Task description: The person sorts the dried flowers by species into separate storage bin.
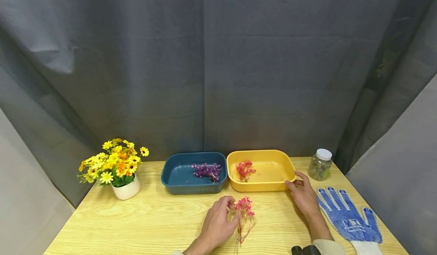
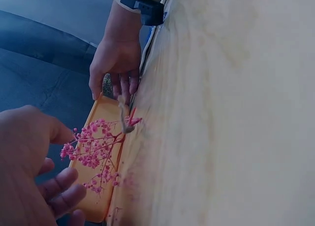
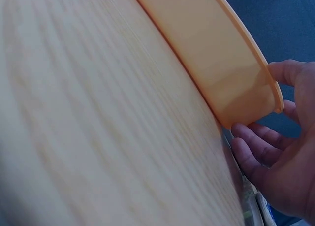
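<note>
A bunch of pink dried flowers (image 1: pixel 244 205) with thin stems is at the front middle of the table. Around its blossoms my left hand (image 1: pixel 218 222) holds its thumb and fingers apart; in the left wrist view the flowers (image 2: pixel 93 149) show beside the thumb, and I cannot tell whether they touch. My right hand (image 1: pixel 305 196) grips the near right corner of a yellow tray (image 1: pixel 273 187), thumb and fingers against its rim and outer wall (image 3: pixel 231 63). Inside that tray lies another pink-red bunch (image 1: pixel 244 170).
Left of the yellow tray stands a blue tray (image 1: pixel 191 189) with purple dried flowers (image 1: pixel 207 171). A white pot (image 1: pixel 127 188) of yellow flowers is at the left. On the right are a lidded jar (image 1: pixel 319 166) and a blue-and-white glove (image 1: pixel 351 219). A grey curtain (image 1: pixel 239 76) hangs behind.
</note>
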`<state>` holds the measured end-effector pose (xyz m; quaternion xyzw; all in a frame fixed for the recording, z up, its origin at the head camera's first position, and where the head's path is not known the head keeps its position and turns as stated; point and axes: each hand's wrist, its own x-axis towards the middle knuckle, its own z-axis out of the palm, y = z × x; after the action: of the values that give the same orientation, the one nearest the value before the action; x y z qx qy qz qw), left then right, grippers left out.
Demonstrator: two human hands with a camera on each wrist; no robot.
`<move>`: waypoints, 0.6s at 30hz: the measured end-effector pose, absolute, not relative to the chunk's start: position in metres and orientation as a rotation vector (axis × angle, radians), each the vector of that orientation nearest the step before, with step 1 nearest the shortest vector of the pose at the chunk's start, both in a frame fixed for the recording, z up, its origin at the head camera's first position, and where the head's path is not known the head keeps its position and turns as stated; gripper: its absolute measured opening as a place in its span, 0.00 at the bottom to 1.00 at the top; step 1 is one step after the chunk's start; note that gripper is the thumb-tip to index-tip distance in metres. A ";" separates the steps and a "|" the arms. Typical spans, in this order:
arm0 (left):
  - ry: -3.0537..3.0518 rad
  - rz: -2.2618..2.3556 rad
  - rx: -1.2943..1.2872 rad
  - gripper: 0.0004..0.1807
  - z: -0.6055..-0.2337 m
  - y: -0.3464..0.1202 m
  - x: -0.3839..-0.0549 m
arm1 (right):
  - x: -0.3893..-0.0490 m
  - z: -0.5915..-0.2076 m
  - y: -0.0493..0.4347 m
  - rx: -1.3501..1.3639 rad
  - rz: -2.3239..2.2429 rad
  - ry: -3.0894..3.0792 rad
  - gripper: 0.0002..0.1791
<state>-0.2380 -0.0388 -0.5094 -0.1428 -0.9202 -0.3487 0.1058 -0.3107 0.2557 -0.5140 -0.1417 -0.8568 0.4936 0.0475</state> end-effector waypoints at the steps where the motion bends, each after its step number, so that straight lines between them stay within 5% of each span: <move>1: -2.724 -1.023 -0.421 0.20 -0.510 -0.039 -0.237 | -0.310 -0.514 0.256 -0.432 1.500 -2.614 0.40; 18: -2.919 -1.041 -0.464 0.24 -0.515 -0.035 -0.228 | -0.307 -0.510 0.255 -0.428 1.500 -2.607 0.41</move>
<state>-0.2283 -0.0349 -0.5150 -0.1482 -0.9315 -0.3321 0.0040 -0.3071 0.2554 -0.5098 -0.1407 -0.8570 0.4931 0.0517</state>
